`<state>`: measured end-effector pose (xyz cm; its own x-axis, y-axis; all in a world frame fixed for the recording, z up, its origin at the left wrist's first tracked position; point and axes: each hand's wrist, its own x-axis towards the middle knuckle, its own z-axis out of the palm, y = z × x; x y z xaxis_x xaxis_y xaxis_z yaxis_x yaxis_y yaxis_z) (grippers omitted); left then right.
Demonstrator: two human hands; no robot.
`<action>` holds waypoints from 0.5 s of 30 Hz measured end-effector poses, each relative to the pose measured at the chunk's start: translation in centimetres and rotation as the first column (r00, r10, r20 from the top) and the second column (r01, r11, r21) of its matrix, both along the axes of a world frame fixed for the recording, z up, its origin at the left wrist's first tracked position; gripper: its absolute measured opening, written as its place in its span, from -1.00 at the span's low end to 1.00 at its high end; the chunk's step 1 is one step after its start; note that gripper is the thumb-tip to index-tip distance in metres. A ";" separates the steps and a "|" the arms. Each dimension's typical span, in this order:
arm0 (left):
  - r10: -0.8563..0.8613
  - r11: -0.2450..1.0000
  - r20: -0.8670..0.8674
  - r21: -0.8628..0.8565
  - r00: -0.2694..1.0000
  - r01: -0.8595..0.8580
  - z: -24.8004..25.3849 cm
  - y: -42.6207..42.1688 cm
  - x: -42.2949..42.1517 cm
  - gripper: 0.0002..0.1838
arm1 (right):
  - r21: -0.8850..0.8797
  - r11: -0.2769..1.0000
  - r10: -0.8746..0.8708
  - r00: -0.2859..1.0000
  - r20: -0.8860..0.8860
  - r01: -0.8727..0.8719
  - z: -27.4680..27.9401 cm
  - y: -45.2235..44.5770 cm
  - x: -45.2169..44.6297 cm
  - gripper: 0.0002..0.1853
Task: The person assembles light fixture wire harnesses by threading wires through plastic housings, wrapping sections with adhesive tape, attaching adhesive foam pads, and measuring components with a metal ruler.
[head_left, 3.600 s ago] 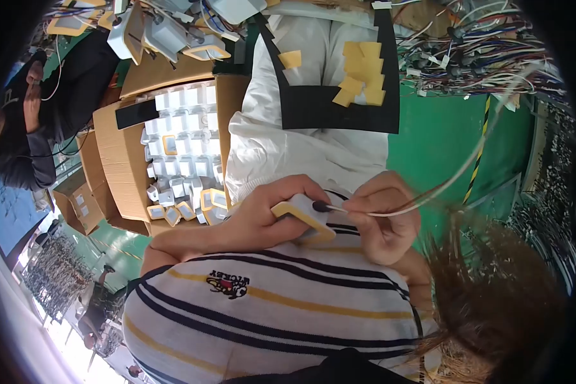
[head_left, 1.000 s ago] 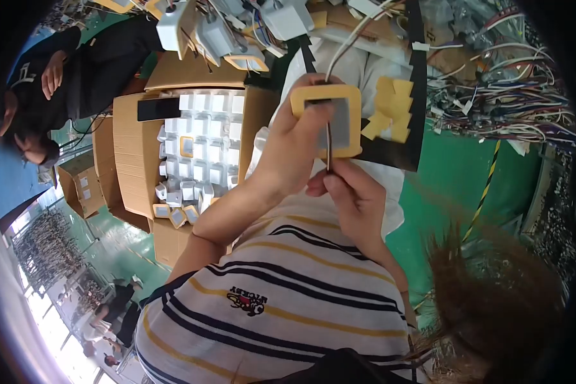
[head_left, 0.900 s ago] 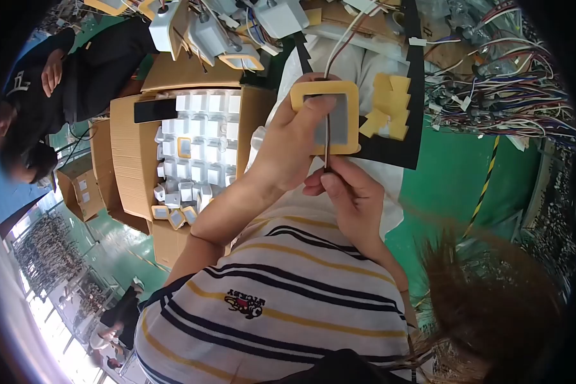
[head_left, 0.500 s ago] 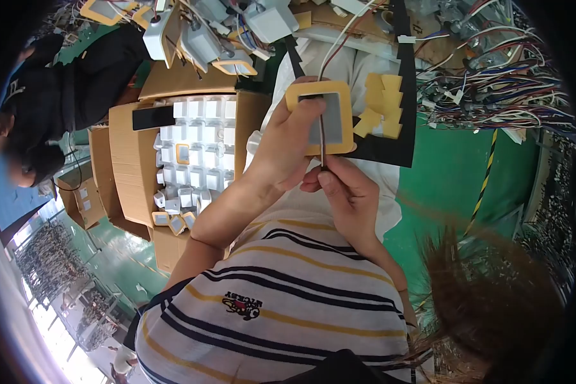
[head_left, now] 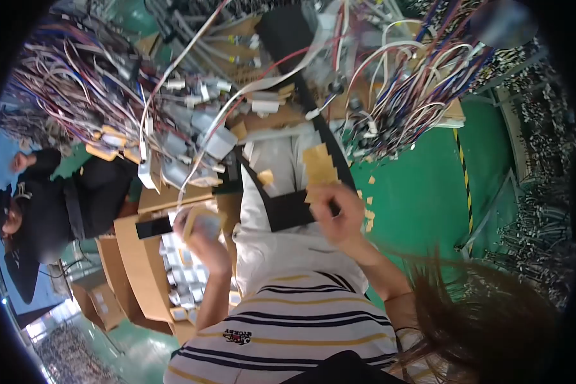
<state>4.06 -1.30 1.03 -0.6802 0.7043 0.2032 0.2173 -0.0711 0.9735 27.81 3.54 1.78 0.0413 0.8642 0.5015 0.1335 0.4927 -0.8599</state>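
My left hand (head_left: 208, 246), blurred, is closed round a pale housing with a yellow rim (head_left: 205, 224), above the open carton. A cable (head_left: 192, 168) runs up from it. My right hand (head_left: 340, 216) has its fingers curled together at the lower edge of the yellow pieces (head_left: 318, 168); what they grip, if anything, is too blurred to tell. The black board (head_left: 287, 214) carrying these pieces lies across my white-clad legs. One separate yellow piece (head_left: 265, 177) is at its left.
The carton (head_left: 137, 272) holds rows of white housings (head_left: 184, 276); a dark phone (head_left: 153, 228) rests on its edge. Cable bundles (head_left: 390, 118) and more housings (head_left: 221, 139) lie ahead. A person in black (head_left: 45, 205) is at the left. Yellow scraps (head_left: 369, 214) dot the green floor.
The view has tilted forward, showing more cables. My left hand has moved left with the housing. My right hand has left the cable below the housing and moved to the yellow pieces.
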 end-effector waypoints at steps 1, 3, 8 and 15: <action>0.113 0.993 0.055 0.013 0.992 -0.113 0.0 -0.4 -1.1 -0.63 | 0.082 0.987 -0.144 0.989 0.035 0.141 0.8 1.8 0.5 -0.82; 0.328 0.940 0.172 0.037 0.929 -0.339 -0.1 -1.2 -3.4 -0.54 | 0.170 0.947 -0.287 0.956 0.054 0.274 3.1 5.0 1.6 -0.80; 0.379 0.905 0.148 0.147 0.914 -0.399 -0.2 -2.4 -9.1 -0.58 | 0.141 0.928 -0.324 0.934 -0.152 0.345 5.4 12.1 1.6 -0.74; 0.399 0.916 -0.281 0.162 0.873 -0.367 3.1 -0.6 -16.2 -0.56 | 0.258 0.851 0.492 0.519 -0.699 -0.458 10.6 12.5 2.4 -0.77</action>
<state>-12.19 -1.89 4.16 -0.7864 0.3660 0.4976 0.5295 -0.0154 0.8482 30.21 16.06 12.34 -0.0126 0.8490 0.5283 -0.7769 0.3243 -0.5397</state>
